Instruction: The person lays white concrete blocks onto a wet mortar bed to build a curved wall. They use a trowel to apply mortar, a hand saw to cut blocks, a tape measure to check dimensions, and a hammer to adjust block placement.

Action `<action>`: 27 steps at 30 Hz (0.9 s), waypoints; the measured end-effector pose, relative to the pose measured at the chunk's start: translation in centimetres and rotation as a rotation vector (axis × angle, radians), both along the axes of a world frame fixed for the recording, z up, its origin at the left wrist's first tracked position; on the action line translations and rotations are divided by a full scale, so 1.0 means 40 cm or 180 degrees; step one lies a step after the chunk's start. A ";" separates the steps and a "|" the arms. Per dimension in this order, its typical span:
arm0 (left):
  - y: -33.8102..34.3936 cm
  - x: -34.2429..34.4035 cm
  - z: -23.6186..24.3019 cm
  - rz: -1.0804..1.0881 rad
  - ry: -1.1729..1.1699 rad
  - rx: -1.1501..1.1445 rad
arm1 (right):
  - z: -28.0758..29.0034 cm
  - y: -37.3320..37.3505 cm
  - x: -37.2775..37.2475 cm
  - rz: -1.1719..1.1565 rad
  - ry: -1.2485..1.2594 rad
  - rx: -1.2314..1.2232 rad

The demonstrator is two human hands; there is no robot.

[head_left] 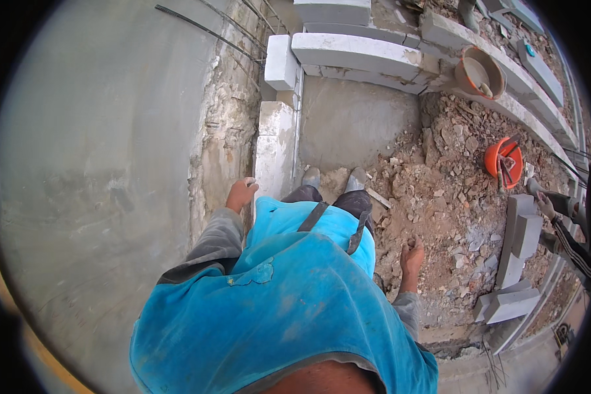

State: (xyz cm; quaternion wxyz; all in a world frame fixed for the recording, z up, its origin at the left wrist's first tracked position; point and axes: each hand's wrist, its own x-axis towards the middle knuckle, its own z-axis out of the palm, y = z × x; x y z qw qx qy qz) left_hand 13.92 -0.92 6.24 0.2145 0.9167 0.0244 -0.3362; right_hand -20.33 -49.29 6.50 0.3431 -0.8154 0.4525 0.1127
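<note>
My left hand (241, 192) is beside a narrow wall of pale blocks (274, 152) at my left, its fingers curled; whether they grip the wall's edge or something small, I cannot make out. My right hand (412, 258) hangs low over the rubble (453, 217) with curled fingers, and what is in it is unclear. Between them are my blue top (282, 289) and my grey boots (355, 180), by a patch of smooth grey mortar (354, 118).
A grey plastered wall (92, 144) fills the left; rebars (203, 26) protrude above. Block rows (354, 49) run along the top and right. A mortar bucket (471, 71), an orange bucket of tools (492, 157) and loose blocks (525, 233) lie right. Another person (568, 243) is at the right edge.
</note>
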 end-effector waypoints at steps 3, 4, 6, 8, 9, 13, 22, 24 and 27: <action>0.050 0.021 -0.021 -0.0005 -0.0056 -0.0110 | 0.006 0.019 0.017 -0.0178 -0.0115 -0.0061; 0.077 0.027 -0.028 0.0074 -0.0065 -0.0101 | 0.006 0.031 0.018 -0.0178 -0.0216 -0.0127; 0.124 0.033 -0.039 0.0210 -0.0102 -0.0152 | 0.005 0.056 0.018 -0.0309 -0.0619 -0.0114; 0.169 0.037 -0.044 0.0332 -0.0157 -0.0274 | 0.023 0.089 -0.013 -0.0227 -0.0348 -0.0178; 0.210 0.037 -0.056 0.0370 -0.0199 -0.0309 | 0.034 0.115 -0.006 -0.0159 -0.0229 -0.0179; 0.299 0.035 -0.093 0.0510 -0.0251 -0.0278 | 0.049 0.231 -0.019 0.0125 -0.0111 -0.0375; 0.300 0.027 -0.180 0.0678 -0.0262 -0.0545 | 0.016 0.238 -0.051 0.0118 -0.0176 -0.0231; 0.276 0.024 -0.188 0.0550 -0.0306 -0.0606 | 0.025 0.215 -0.050 0.0022 -0.0090 -0.0262; 0.216 0.023 -0.156 0.0352 -0.0256 -0.0705 | 0.077 0.204 -0.052 -0.0214 -0.0154 -0.0245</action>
